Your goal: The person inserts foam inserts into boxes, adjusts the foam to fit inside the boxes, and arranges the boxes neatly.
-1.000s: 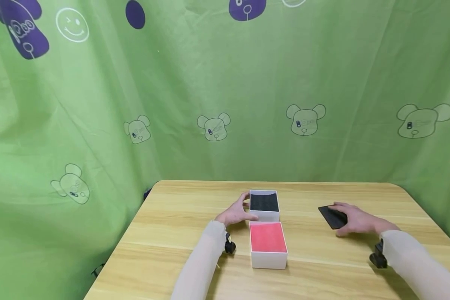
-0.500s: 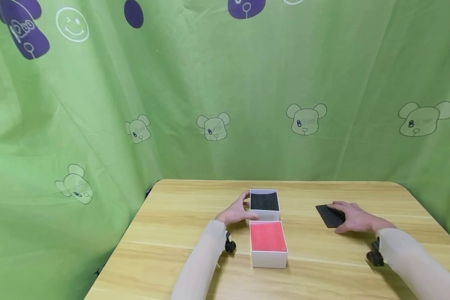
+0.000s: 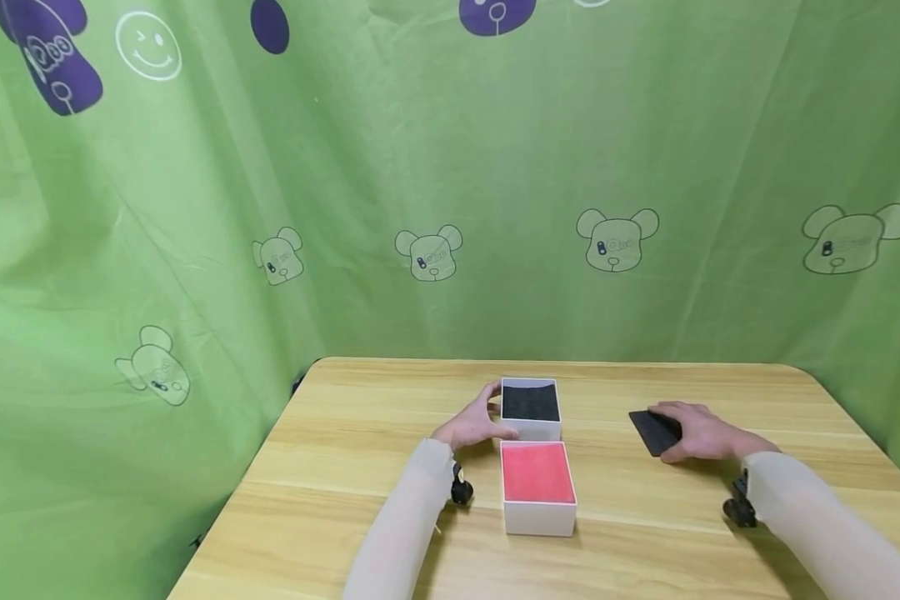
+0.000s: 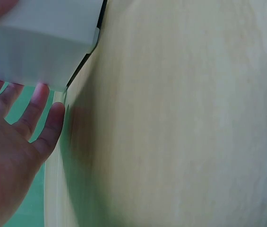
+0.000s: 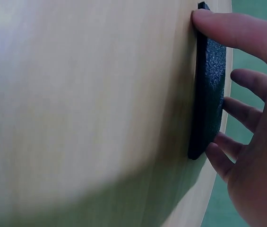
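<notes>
A white box (image 3: 538,430) with a black sheet (image 3: 530,403) inside stands on the table. My left hand (image 3: 471,423) grips its left side, thumb at the near face and fingers toward the far face; the left wrist view shows fingertips touching the white wall (image 4: 34,56). To the right, my right hand (image 3: 703,433) holds a flat black foam-like pad (image 3: 651,429) by its edges. In the right wrist view the thumb presses one end of the pad (image 5: 210,85), and fingertips touch its other side. Part of the pad is hidden under the hand.
Nearer than the first box stands a second white box (image 3: 538,518) with a red sheet (image 3: 537,473) in it. Both are on a light wooden table (image 3: 307,500). A green curtain (image 3: 510,308) hangs behind the table's far edge.
My right hand has shifted slightly left with the black pad, toward the boxes. The left hand and both boxes have kept their places.
</notes>
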Motion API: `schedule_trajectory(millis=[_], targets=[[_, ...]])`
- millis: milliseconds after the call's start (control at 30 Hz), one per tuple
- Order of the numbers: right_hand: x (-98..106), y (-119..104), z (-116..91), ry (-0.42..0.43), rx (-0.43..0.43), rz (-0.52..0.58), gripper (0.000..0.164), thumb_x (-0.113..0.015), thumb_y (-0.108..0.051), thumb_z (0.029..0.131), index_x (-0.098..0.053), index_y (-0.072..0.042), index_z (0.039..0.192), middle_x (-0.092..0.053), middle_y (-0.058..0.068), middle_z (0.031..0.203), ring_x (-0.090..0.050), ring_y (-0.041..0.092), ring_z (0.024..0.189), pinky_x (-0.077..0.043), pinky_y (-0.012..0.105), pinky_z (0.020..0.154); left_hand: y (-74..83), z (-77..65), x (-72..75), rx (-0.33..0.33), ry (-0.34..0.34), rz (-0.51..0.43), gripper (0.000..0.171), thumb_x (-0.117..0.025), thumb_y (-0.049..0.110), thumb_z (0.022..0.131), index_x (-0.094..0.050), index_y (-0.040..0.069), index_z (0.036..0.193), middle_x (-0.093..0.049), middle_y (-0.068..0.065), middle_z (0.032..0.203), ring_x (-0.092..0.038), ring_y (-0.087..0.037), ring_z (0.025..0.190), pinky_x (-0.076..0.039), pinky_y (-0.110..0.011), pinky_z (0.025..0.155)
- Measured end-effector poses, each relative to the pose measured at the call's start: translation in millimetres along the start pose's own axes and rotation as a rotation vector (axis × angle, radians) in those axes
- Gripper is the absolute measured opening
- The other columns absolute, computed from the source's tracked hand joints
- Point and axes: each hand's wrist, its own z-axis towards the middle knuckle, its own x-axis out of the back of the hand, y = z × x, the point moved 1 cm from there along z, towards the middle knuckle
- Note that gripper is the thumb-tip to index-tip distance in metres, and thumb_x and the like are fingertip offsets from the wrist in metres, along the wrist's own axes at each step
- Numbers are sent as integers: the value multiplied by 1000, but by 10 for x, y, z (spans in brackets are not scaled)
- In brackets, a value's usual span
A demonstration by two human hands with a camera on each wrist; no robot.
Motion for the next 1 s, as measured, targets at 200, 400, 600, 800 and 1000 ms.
schedule_trajectory(millis=[200, 400, 600, 800, 1000], targets=[[18, -114, -30, -34, 2, -15, 91, -83, -38, 59, -48, 3, 132, -45, 30, 130, -41, 46, 107, -40, 50, 77, 11, -13, -3, 0, -3, 0, 102, -81, 8, 72, -16, 12, 150, -34, -3, 145, -45, -20, 119, -45, -28, 92], [21, -184, -51, -94, -1, 1, 92, -84, -32, 58, -46, 4, 134, -42, 30, 132, -40, 45, 107, -40, 50, 77, 27, -31, -6, -4, -6, -3, 102, -81, 6, 72, -17, 12, 150, -34, -3, 144, -45, -20, 118, -45, -28, 91], [-8, -254, -72, -79, 12, -19, 93, -84, -34, 57, -47, 3, 133, -46, 28, 128, -42, 42, 105, -41, 50, 78, 31, -57, -10, -4, -8, -9, 101, -81, 6, 72, -16, 12, 150, -34, -4, 144, -45, -21, 119, -45, -30, 92], [-66, -346, -81, -19, 17, -56, 92, -83, -42, 59, -48, 3, 132, -49, 25, 123, -45, 43, 106, -42, 53, 81, 26, -71, -4, 4, -8, 0, 102, -81, 8, 73, -16, 13, 150, -33, -3, 145, -44, -21, 121, -44, -30, 94], [-80, -464, -108, -37, 22, -44, 92, -83, -39, 60, -47, 3, 133, -48, 26, 126, -44, 44, 110, -40, 56, 85, 18, -82, -5, 1, -13, -6, 102, -81, 8, 73, -16, 13, 150, -34, -4, 145, -44, -21, 120, -44, -30, 93]])
